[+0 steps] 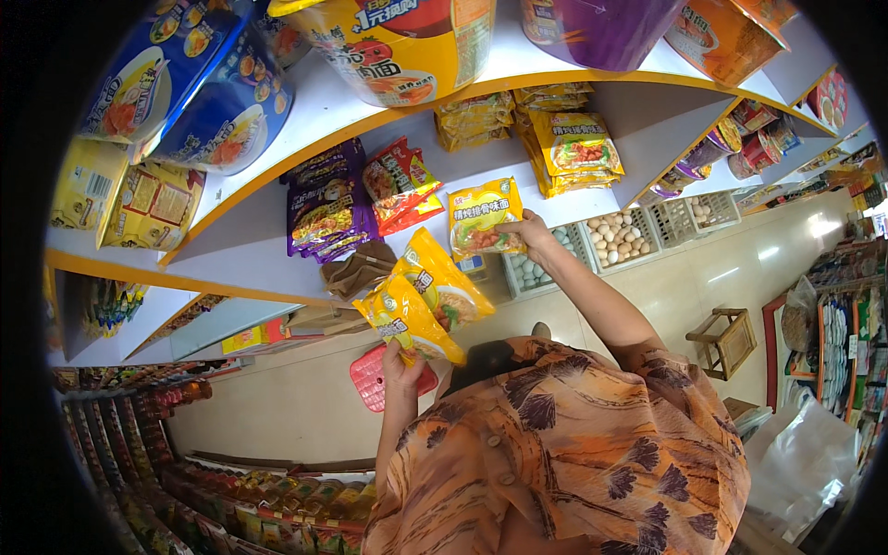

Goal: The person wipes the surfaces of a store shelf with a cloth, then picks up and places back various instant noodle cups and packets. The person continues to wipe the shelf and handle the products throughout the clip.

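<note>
Two yellow instant noodle packets [416, 298] overlap in my left hand [404, 364], which grips them by the lower edge in front of my body. My right hand [531, 234] holds one yellow noodle packet [479, 208] by its right side, with the printed front turned up, at the shelf's front edge. Behind it on the shelf stands a stack of similar yellow packets [579, 142]. To the left lie red noodle packets [399, 182] and a pile of purple packets [325, 208]. A brown cloth [361, 269] rests on the shelf edge near my left hand's packets.
Large noodle tubs [409, 55] line the upper shelf board [326, 111]. Plastic crates of eggs [614, 237] stand on the floor below right. A red stool [371, 378] is beneath my left hand, and a wooden stool [725, 340] stands to the right. Stocked shelves [298, 506] are behind me.
</note>
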Demonstrator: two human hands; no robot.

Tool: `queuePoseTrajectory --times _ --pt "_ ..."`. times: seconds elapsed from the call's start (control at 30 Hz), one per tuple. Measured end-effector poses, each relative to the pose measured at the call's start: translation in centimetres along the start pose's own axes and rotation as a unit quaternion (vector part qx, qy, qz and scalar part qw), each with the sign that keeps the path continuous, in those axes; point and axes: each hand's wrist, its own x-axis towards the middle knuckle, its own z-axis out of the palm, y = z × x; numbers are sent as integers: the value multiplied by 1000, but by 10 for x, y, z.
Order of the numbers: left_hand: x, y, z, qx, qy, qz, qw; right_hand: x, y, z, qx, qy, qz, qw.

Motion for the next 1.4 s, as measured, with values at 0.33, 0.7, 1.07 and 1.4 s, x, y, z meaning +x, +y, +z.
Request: queuePoseTrajectory --times 0.33,0.7,1.07,1.4 --pt "-6 -20 73 98 -34 -24 994 -67 -49 -4 74 -103 -115 985" --pt "4 -20 85 115 -87 -69 987 -107 -73 4 51 -94 -180 978" --pt "17 -10 69 180 -135 -57 973 -111 -76 10 54 -90 -174 979" --pt "17 -17 81 131 -105 -52 984 -112 -79 13 51 -113 -174 977"
